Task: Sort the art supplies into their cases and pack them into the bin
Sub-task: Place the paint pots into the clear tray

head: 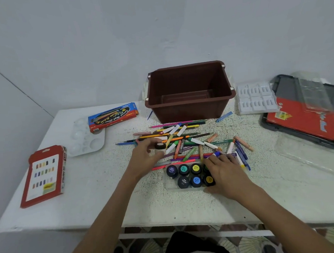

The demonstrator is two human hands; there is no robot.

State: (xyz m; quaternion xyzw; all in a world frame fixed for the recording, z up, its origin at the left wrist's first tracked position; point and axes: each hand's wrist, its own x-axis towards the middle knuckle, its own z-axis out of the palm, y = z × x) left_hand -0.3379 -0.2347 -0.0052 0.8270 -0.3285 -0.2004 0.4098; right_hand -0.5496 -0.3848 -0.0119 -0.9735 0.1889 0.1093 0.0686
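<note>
Six paint jars [196, 181] are sitting lids-up in two rows in a clear tray [169, 186], well in front of the brown bin [188, 113], towards the person. A seventh is hiding partly under the right hand [226, 171]. That hand is lying over the tray's right end, its fingers [215, 159] stretched flat and slightly apart, with the thumb running along the tray's near edge.

The left hand [144, 156] is reaching in front of the bin and a little to its left. Its fingers [150, 142] are pinching a white-lidded jar [160, 145] at the left edge of the heap [186, 142]. This heap of pencils, markers and crayons is spreading over the desk [127, 203] between the bin and the tray.

A blue crayon [223, 116] is lying alone just off the bin's front right corner. Left of the bin, a blue pencil box [112, 117] is resting partly on a white palette [86, 139]. Farther left and nearer the person, a red oil pastels box [45, 175] is lying flat. Right of the bin, a white moulded insert [255, 98] is sitting beside a red-and-black case [306, 117].
</note>
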